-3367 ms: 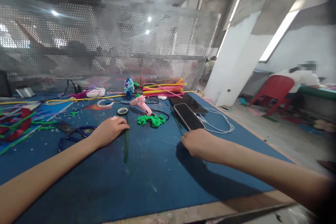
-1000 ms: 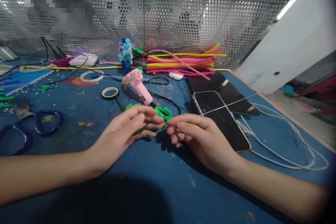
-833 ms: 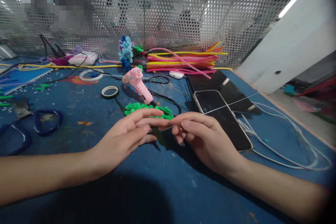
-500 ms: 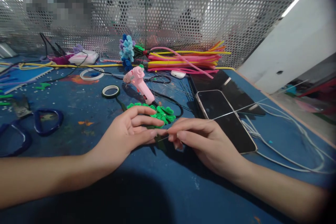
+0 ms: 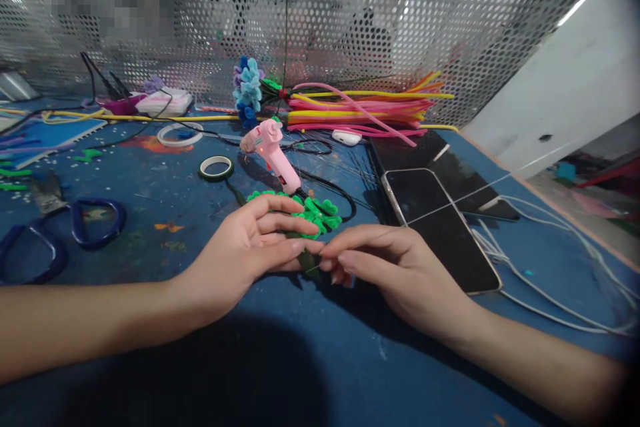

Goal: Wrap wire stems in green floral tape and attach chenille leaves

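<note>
A thin straight wire runs from my right hand up to the right, over the phone. The thumb and fingers of that hand are pinched on it, and its short end pokes out towards the left. My left hand touches the right fingertips, its thumb pressed to its fingers on a dark green tape strip. The strip trails behind the hand to a tape roll. Just beyond the hands lie green fuzzy pieces, partly hidden by the left fingers.
A pink glue gun with a black cord stands behind the green pieces. Blue-handled pliers lie left. A phone and white cable are right. Pipe cleaners and blue fuzzy flowers lie along the perforated metal panel.
The view has shifted slightly, so the table items appear a little further right. More of the dark green strip shows between my hands. Both hands keep nearly the same pose.
</note>
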Action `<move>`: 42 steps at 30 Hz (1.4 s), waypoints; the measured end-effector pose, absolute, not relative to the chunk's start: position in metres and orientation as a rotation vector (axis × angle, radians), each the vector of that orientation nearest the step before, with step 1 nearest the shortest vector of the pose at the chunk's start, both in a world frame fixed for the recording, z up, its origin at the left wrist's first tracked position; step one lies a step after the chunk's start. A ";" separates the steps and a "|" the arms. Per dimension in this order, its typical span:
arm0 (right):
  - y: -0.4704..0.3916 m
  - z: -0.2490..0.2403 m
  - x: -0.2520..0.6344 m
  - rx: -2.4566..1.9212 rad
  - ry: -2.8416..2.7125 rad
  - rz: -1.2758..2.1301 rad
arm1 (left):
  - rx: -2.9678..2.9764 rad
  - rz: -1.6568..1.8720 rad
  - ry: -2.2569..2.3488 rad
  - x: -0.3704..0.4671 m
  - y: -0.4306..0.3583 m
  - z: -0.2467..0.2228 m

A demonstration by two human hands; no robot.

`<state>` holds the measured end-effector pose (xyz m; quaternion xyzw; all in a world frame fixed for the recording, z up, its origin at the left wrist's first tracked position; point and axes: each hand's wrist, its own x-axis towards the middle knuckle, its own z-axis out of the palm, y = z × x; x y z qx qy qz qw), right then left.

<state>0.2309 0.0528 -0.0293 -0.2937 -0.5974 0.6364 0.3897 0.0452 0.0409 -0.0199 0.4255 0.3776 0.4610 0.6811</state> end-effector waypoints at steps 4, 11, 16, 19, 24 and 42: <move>0.053 -0.031 0.231 -0.753 -1.472 1.618 | 0.998 1.019 0.885 0.046 0.040 -0.018; 0.054 -0.031 0.232 -0.793 -1.445 1.635 | 1.007 0.997 0.938 0.048 0.040 -0.015; 0.053 -0.031 0.232 -0.802 -1.445 1.633 | 0.996 1.004 0.947 0.048 0.039 -0.015; 0.053 -0.029 0.232 -0.796 -1.417 1.650 | 0.951 1.008 0.924 0.048 0.039 -0.015; 0.055 -0.025 0.230 -0.825 -1.232 1.685 | 0.671 0.996 0.827 0.046 0.046 -0.011; 0.055 -0.025 0.228 -0.847 -1.187 1.625 | 1.910 0.665 0.730 0.045 0.025 -0.011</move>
